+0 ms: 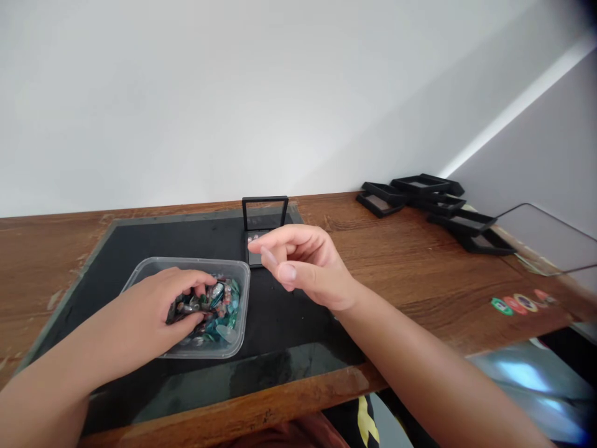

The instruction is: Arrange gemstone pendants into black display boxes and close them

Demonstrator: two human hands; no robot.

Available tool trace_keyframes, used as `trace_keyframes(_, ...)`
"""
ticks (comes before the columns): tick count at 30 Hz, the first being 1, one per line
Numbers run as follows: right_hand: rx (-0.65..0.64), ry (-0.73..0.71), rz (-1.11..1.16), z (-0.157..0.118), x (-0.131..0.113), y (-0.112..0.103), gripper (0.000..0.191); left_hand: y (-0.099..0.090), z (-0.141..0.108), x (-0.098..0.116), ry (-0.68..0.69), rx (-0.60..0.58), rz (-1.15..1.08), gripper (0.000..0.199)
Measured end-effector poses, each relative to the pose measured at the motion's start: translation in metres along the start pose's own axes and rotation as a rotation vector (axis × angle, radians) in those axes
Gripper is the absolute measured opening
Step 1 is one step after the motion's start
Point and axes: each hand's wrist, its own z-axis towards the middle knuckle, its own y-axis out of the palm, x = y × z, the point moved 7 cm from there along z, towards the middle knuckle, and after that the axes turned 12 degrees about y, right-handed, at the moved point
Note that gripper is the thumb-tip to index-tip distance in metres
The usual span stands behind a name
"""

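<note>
My left hand [161, 305] reaches into a clear plastic tub [246, 292]. Its thumb and fingers are spread apart over shiny glass-like stones [219, 305] in teal, green, clear and reddish tones; some fingertips are hidden among them. Raised to the right of the tub, my right hand [312, 264] pinches a small pale translucent stone [269, 256], with the index finger stretched to the left. Behind that hand stands an open black-framed display case [265, 199], its lid upright with a clear pane. A few small pale pieces [253, 238] lie in its base, which my fingers partly cover.
A black mat [140, 236] covers part of the wooden table [373, 242] under the tub and case. Several more black frames [429, 193] are piled at the back right. Round coloured stickers [515, 303] and a thin dark cable [555, 214] are at the right, and a wall rises behind.
</note>
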Motion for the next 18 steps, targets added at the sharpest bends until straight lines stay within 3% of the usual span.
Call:
trace_keyframes(6,-0.127,0.067,0.170,0.001,0.006,0.005,0.046,0.002,-0.003,-0.004,-0.013,0.004,-0.004,0.047)
trace_keyframes(11,-0.158,0.126,0.075,0.001,0.009,0.003,0.059,0.003,-0.003,-0.007,0.009,0.040,-0.005,0.047)
trace_keyframes(15,-0.161,0.033,-0.022,0.002,0.001,0.002,0.057,0.002,-0.002,-0.006,0.022,0.061,-0.006,0.049)
trace_keyframes(18,-0.182,-0.018,0.160,0.004,-0.001,0.004,0.046,0.001,-0.002,-0.006,0.007,0.077,-0.010,0.052)
